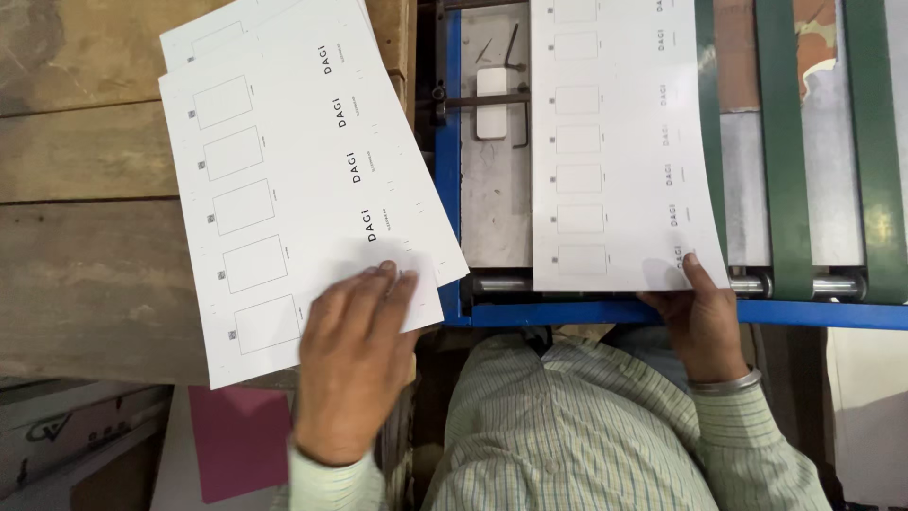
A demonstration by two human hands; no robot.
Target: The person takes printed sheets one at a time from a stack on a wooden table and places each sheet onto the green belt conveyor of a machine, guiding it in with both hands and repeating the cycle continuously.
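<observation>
Two white printed sheets (pixel 284 180) lie fanned on the wooden counter (pixel 85 151), left of the blue-framed machine (pixel 454 189); the upper one nearly covers the lower, whose top corner peeks out behind it. Each visible face carries a column of outlined rectangles, five countable on the top sheet, with a column of dark lettering beside them. The left hand (pixel 352 360) rests flat on the lower right part of that top sheet, near the machine's blue edge, fingers (pixel 383 284) spread fairly wide and pressing down rather than gripping. Below the counter's edge, left of the machine, are one dark pink board (pixel 236 440) and some grey cardboard (pixel 76 435).

One more white sheet (pixel 615 142) of the same print lies on the machine's grey bed, seven rectangles countable down its length. The right hand (pixel 702 326), a single metal bangle (pixel 725 384) at its wrist, holds this sheet's lower right corner at the machine's front rail; the thumb lies on top, while the other fingers are hidden under the paper. Right of that sheet, three green belts (pixel 785 142) run lengthwise over a steel roller (pixel 832 284). The person's striped shirt (pixel 567 426) fills the space before the machine.
</observation>
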